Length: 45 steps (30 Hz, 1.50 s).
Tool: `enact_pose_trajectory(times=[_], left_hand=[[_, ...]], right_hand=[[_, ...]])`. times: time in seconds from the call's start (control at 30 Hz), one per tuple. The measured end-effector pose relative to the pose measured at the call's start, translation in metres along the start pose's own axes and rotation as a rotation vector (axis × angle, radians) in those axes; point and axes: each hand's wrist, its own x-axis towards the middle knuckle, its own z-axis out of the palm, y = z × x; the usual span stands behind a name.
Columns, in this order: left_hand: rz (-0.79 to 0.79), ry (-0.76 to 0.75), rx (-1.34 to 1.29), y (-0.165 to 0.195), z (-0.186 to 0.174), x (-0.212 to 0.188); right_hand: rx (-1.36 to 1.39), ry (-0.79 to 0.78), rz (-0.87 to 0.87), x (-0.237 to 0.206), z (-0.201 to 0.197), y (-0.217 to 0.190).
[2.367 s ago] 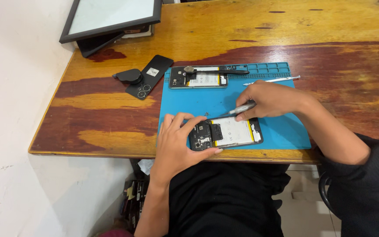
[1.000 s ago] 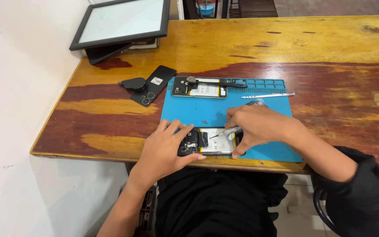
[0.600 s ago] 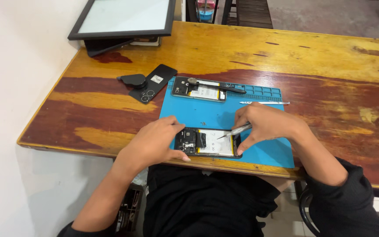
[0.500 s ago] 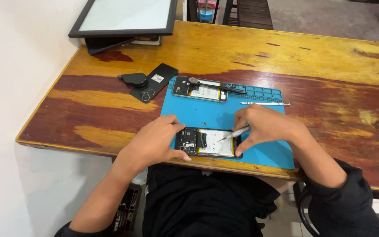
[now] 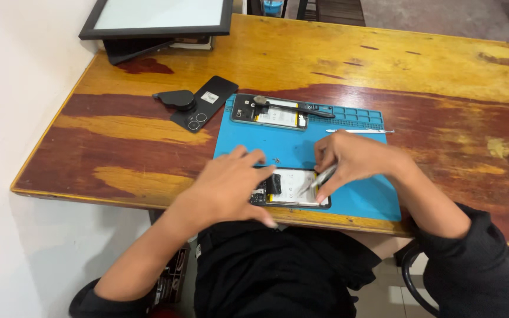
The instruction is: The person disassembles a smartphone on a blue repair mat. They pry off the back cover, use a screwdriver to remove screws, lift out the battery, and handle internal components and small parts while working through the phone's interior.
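Opened phone lies at the near edge of the blue mat. Left hand rests on its left end, fingers spread flat. Right hand pinches a thin tool, tip on the phone. Farther back: second opened phone, black cover, framed screen on the counter.

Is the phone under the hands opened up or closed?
Opened: the phone lies on the blue mat with its insides exposed.

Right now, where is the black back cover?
In the head view, the black back cover lies on the wooden table, just left of the blue mat.
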Motion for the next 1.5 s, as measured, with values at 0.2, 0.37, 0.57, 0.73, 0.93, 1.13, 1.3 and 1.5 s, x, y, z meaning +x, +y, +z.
enact_pose_trajectory(times=[0.2,0.37,0.57,0.73,0.93,1.13,1.3,1.5], left_hand=[[0.107,0.147,0.014,0.024,0.02,0.014],[0.098,0.199,0.013,0.031,0.034,0.017],[0.063,0.145,-0.035,0.039,0.034,0.022],[0.044,0.142,-0.026,0.044,0.033,0.025],[0.04,0.12,-0.028,0.043,0.035,0.024],[0.246,0.235,-0.205,0.024,0.019,0.014],[0.297,0.211,-0.348,-0.018,0.0,0.014],[0.222,0.134,-0.124,-0.068,-0.023,0.059]], right_hand=[[0.153,0.018,-0.102,-0.005,-0.008,0.017],[0.189,0.01,0.003,-0.011,-0.009,0.022],[0.1,0.148,0.055,-0.003,-0.002,0.027],[-0.032,0.133,0.065,0.006,0.009,0.032],[-0.079,0.083,0.094,0.005,0.017,0.032],[-0.086,0.094,0.13,0.002,0.013,0.029],[0.024,0.206,0.102,0.001,0.009,0.024],[-0.002,0.453,0.102,0.015,0.014,0.021]])
